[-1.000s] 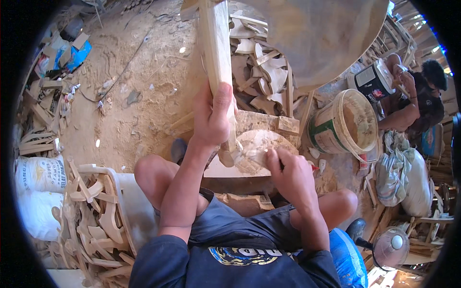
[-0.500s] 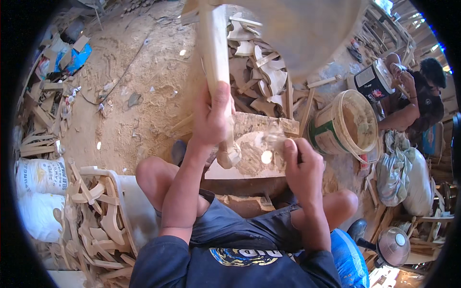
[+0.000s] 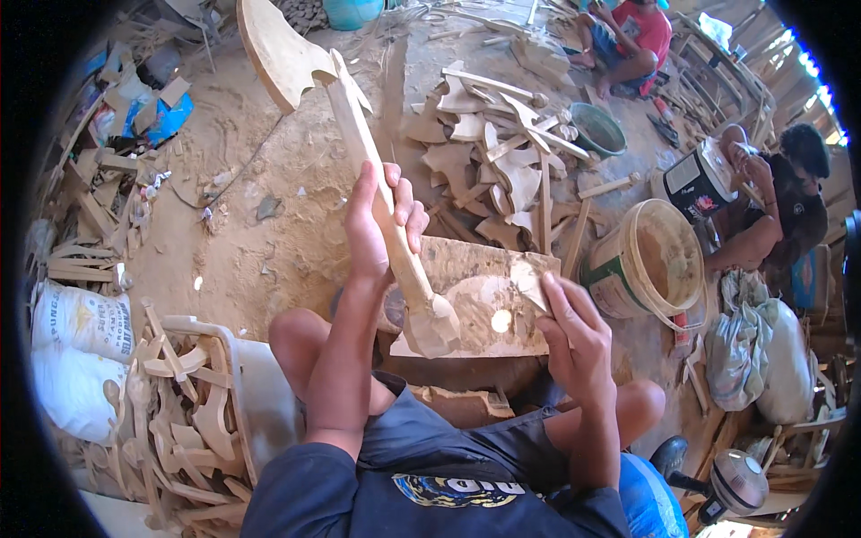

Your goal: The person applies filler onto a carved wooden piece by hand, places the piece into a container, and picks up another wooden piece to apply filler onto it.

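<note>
A pale carved wooden axe [image 3: 282, 54] slants across the middle, its broad blade away from me at the upper left. My left hand [image 3: 378, 224] is wrapped round its handle, and the knobbed butt end hangs over the near part of a worn wooden board [image 3: 480, 305]. Above the board's right edge my right hand [image 3: 578, 336] is closed on a small pale flat piece [image 3: 531, 282]. Its kind is too unclear to tell. That piece is apart from the axe.
Beyond the board lies a heap of wooden blades and handles [image 3: 484, 170]. A dusty bucket [image 3: 641, 260] stands to the right, near a seated co-worker [image 3: 794, 197]; another person [image 3: 632, 40] sits farther back. At my left is a bin [image 3: 260, 394] of carved pieces.
The axe has swung from close in front of the camera to the upper left, its blade now lower and farther off. My left hand has turned with it; the right hand's piece shows more clearly.
</note>
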Demonstrator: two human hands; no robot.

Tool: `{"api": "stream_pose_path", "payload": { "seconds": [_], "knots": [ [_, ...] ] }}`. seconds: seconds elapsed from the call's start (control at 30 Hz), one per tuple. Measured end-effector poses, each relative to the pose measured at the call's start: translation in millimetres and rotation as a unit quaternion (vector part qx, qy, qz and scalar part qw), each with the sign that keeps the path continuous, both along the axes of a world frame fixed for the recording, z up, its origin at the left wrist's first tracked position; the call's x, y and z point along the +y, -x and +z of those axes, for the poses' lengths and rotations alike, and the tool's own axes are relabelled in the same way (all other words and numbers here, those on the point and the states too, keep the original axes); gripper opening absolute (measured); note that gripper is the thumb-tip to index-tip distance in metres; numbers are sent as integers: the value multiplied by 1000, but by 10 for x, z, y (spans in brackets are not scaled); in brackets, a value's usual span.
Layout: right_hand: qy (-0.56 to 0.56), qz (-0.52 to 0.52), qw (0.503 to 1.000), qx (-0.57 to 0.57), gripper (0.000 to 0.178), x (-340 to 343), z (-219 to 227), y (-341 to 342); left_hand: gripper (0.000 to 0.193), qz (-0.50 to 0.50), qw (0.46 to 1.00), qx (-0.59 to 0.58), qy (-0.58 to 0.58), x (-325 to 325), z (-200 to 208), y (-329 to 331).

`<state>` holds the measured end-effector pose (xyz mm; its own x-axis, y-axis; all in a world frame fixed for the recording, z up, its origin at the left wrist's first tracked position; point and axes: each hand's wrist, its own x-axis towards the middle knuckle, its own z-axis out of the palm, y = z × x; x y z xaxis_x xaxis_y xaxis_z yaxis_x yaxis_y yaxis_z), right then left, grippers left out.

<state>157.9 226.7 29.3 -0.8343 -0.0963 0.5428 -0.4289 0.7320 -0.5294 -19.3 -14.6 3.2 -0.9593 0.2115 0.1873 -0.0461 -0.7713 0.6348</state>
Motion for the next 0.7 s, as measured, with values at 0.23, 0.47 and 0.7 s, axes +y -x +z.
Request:
{"api": "stream_pose_path", "payload": {
  "seconds": [0.23,0.47,0.7],
  "knots": [
    [-92,51,988,110,50,-107,37,-61,39,34,999,-1,15,-62,10,49],
    [-169,62,977,111,46,-223,-45,-106,32,92,993,-55,48,-51,76,39],
    [-218,54,973,44,53,-329,30,-184,36,112,990,-24,84,-82,63,56]
  ]
}}
